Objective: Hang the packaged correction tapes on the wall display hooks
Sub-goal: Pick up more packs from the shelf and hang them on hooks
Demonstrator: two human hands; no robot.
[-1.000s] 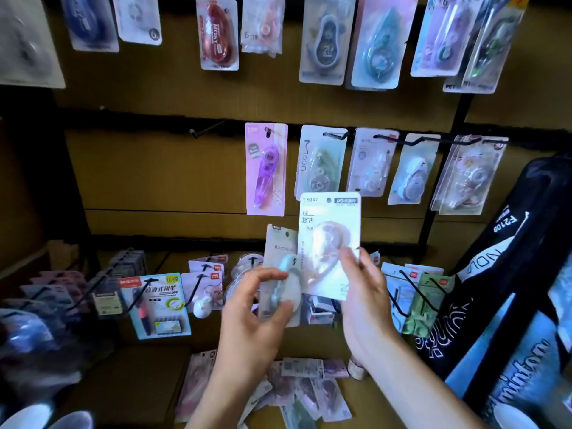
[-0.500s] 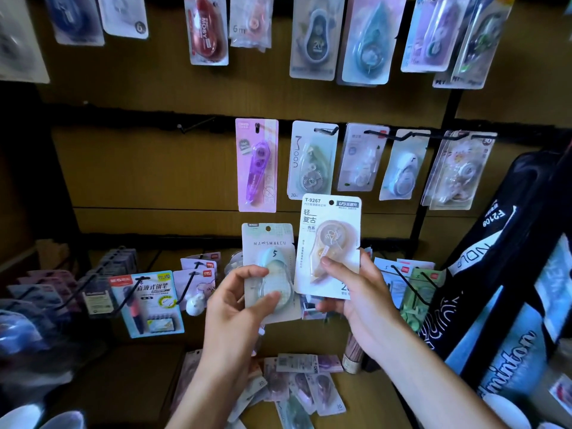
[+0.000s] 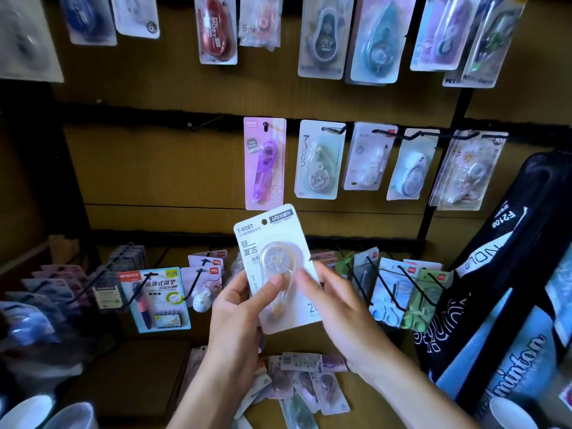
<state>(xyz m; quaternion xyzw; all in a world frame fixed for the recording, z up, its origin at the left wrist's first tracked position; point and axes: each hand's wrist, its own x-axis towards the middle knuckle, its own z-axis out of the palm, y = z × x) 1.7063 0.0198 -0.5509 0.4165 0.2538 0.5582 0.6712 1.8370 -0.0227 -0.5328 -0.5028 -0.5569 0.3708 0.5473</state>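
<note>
A white-carded correction tape package [image 3: 275,267], marked T-9267, is tilted in front of the wall display. My left hand [image 3: 238,308] grips its lower left part, thumb across the clear blister. My right hand [image 3: 337,308] pinches its right edge, a blurred finger lying over the front. The second package from a moment ago is hidden behind the white one. A bare black hook [image 3: 205,122] juts from the middle rail, left of a hanging purple tape package [image 3: 263,164]. Several loose tape packages [image 3: 309,385] lie on the shelf under my wrists.
Hooks to the right on the middle rail carry tape packages [image 3: 318,159], and more hang in the top row [image 3: 322,35]. Low hooks hold a blue pen pack [image 3: 158,300] and green packs [image 3: 424,301]. A black racket bag [image 3: 507,289] leans at right.
The white package has passed toward my left hand and tilted left. It now covers the mint package that my left hand held beside it.
</note>
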